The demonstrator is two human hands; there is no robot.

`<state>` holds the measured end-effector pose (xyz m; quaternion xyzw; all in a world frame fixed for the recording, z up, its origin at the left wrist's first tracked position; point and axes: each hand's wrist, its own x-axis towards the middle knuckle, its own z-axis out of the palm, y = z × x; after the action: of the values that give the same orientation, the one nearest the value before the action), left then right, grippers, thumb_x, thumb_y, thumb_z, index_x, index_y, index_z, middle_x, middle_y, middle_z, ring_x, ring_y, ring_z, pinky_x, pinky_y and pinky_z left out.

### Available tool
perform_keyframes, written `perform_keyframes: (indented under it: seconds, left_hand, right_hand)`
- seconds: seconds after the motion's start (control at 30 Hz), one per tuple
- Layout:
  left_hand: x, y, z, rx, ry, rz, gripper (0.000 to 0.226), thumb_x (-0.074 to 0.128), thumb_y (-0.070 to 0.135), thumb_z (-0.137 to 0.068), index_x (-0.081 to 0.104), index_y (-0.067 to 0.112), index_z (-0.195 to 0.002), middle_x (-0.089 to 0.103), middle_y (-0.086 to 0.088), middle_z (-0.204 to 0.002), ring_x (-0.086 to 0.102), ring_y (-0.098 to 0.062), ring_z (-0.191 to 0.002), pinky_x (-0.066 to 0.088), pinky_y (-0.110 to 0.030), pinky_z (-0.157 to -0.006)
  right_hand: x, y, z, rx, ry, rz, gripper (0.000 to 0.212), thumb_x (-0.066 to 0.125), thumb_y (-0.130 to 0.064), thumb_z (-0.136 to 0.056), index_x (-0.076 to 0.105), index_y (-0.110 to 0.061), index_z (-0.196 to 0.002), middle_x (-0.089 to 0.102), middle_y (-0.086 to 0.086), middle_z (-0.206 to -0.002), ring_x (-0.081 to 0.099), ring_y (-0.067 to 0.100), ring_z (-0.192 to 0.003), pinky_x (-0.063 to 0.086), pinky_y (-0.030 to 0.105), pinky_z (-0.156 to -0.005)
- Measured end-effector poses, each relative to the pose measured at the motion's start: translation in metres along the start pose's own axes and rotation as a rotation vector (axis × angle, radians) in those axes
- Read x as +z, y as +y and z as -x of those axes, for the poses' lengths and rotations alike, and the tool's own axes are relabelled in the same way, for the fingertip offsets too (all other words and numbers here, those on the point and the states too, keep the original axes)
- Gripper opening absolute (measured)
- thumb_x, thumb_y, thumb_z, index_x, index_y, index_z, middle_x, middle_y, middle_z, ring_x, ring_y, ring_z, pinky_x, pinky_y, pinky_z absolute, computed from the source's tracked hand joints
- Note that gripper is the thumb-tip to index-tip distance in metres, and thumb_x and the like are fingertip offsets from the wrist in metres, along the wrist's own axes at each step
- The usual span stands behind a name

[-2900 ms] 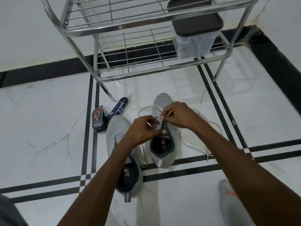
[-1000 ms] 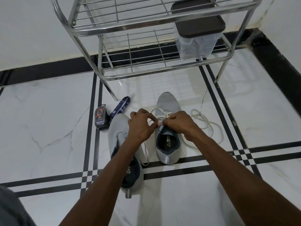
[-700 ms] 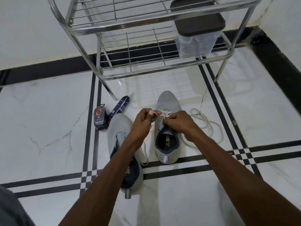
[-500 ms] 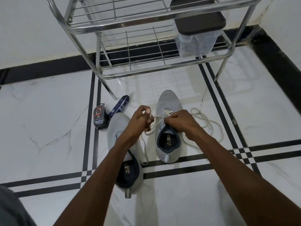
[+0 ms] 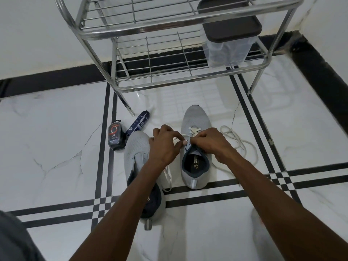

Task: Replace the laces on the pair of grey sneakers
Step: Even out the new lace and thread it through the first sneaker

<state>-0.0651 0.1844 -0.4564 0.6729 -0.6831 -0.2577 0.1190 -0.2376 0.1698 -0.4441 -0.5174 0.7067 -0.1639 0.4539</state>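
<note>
Head view only. Sneakers stand side by side on the white marble floor (image 5: 56,147) at the centre of the frame, toes pointing to the top. The right-hand sneaker (image 5: 195,117) carries a white lace (image 5: 194,129) crossed through its forward eyelets; the loose length of that lace (image 5: 239,144) trails in loops over the floor to the right of the shoe. The left-hand sneaker (image 5: 135,147) sits slightly lower in the frame, partly covered by the left forearm, with a white lace end (image 5: 167,178) lying along its right side.

Both hands meet over the eyelet area of the right-hand sneaker. The left hand (image 5: 163,146) has its fingers curled, thumb and fingertip pinching the lace at the shoe's left edge. The right hand (image 5: 209,142) has its fingers curled down on the tongue and lace region; whether they grip lace or fabric cannot be told.

A dark polish bottle (image 5: 115,137) and a blue tube (image 5: 138,122) lie just left of the left-hand sneaker's toe. A steel wire rack (image 5: 150,59) fills the upper frame, a clear container with a dark lid (image 5: 228,29) on its lower shelf.
</note>
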Motion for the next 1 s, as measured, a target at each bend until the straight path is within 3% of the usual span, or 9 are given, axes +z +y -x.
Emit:
perform_keyframes:
  seconds: [0.13, 0.27, 0.5, 0.57, 0.67, 0.8, 0.87, 0.93, 1.0]
  left_hand:
    - [0.005, 0.004, -0.003, -0.051, 0.011, 0.064, 0.008, 0.067, 0.041, -0.094, 0.07, 0.033, -0.092, 0.067, 0.01, -0.106, 0.056, -0.021, -0.11, 0.029, -0.041, -0.086]
    - [0.004, -0.006, 0.001, -0.111, 0.013, -0.071, 0.005, 0.07, 0.028, -0.09, 0.067, 0.029, -0.086, 0.07, 0.008, -0.088, 0.061, -0.02, -0.099, 0.022, -0.039, -0.081]
    - [-0.003, -0.001, -0.007, -0.208, -0.095, -0.246, 0.016, 0.076, 0.035, -0.083, 0.079, 0.021, -0.089, 0.074, -0.001, -0.09, 0.066, -0.022, -0.089, 0.044, -0.038, -0.092]
    - [-0.001, -0.005, -0.007, -0.236, -0.145, -0.169, 0.018, 0.078, 0.032, -0.08, 0.08, 0.019, -0.092, 0.076, -0.005, -0.094, 0.07, -0.024, -0.089, 0.056, -0.036, -0.084]
    - [-0.006, -0.013, -0.012, -0.245, -0.166, -0.077, 0.023, 0.081, 0.028, -0.082, 0.08, 0.02, -0.103, 0.075, -0.004, -0.106, 0.069, -0.024, -0.098, 0.052, -0.03, -0.08]
    - [-0.014, -0.021, -0.019, -0.101, 0.026, 0.078, 0.029, 0.065, 0.013, -0.093, 0.063, 0.014, -0.122, 0.061, -0.006, -0.124, 0.06, -0.023, -0.109, 0.043, -0.03, -0.086]
    - [-0.012, -0.021, -0.02, -0.069, 0.025, 0.22, 0.028, 0.058, 0.013, -0.099, 0.056, 0.012, -0.128, 0.061, -0.006, -0.125, 0.066, -0.023, -0.091, 0.046, -0.026, -0.076]
    - [-0.007, -0.018, -0.019, -0.079, -0.072, 0.326, 0.028, 0.058, 0.021, -0.102, 0.057, 0.011, -0.129, 0.067, -0.003, -0.113, 0.064, -0.014, -0.065, 0.049, -0.02, -0.059]
    - [-0.003, -0.021, -0.02, -0.041, -0.13, 0.288, 0.024, 0.065, 0.026, -0.099, 0.066, 0.013, -0.118, 0.071, 0.002, -0.096, 0.06, -0.003, -0.066, 0.047, -0.023, -0.065]
  right_hand:
    - [-0.001, 0.0, 0.0, 0.033, 0.023, -0.016, 0.025, 0.072, -0.027, -0.073, 0.076, -0.003, -0.08, 0.074, 0.016, -0.084, 0.065, 0.022, -0.069, 0.059, 0.042, -0.071]
    - [0.002, 0.001, 0.002, 0.047, 0.035, -0.007, 0.028, 0.069, -0.023, -0.075, 0.072, 0.004, -0.079, 0.068, 0.016, -0.073, 0.057, 0.017, -0.066, 0.047, 0.03, -0.062]
    - [0.004, 0.001, 0.005, 0.0, 0.043, 0.037, 0.028, 0.067, -0.023, -0.076, 0.073, 0.004, -0.078, 0.072, 0.019, -0.083, 0.059, 0.018, -0.069, 0.055, 0.037, -0.07]
    - [0.004, 0.002, 0.005, -0.012, 0.029, 0.047, 0.028, 0.067, -0.024, -0.075, 0.073, 0.004, -0.079, 0.072, 0.02, -0.087, 0.057, 0.016, -0.068, 0.055, 0.036, -0.068]
    - [-0.001, 0.0, 0.002, -0.004, -0.024, 0.051, 0.028, 0.069, -0.026, -0.075, 0.074, 0.0, -0.081, 0.073, 0.017, -0.091, 0.057, 0.015, -0.068, 0.056, 0.037, -0.068]
    - [-0.012, -0.006, 0.001, 0.03, -0.145, -0.027, 0.015, 0.072, -0.023, -0.083, 0.079, -0.01, -0.08, 0.072, 0.016, -0.082, 0.057, 0.016, -0.065, 0.05, 0.029, -0.06]
    - [-0.018, -0.006, 0.002, 0.038, -0.166, -0.07, 0.013, 0.069, -0.018, -0.088, 0.079, -0.012, -0.082, 0.068, 0.009, -0.075, 0.055, 0.015, -0.064, 0.049, 0.026, -0.059]
    - [-0.024, -0.003, 0.0, 0.029, -0.111, -0.138, 0.015, 0.065, -0.013, -0.09, 0.079, -0.012, -0.085, 0.068, 0.006, -0.075, 0.057, 0.014, -0.065, 0.048, 0.026, -0.059]
    - [-0.031, 0.0, -0.004, -0.003, -0.036, -0.194, 0.017, 0.061, -0.012, -0.091, 0.079, -0.011, -0.091, 0.071, 0.007, -0.08, 0.06, 0.013, -0.067, 0.048, 0.026, -0.06]
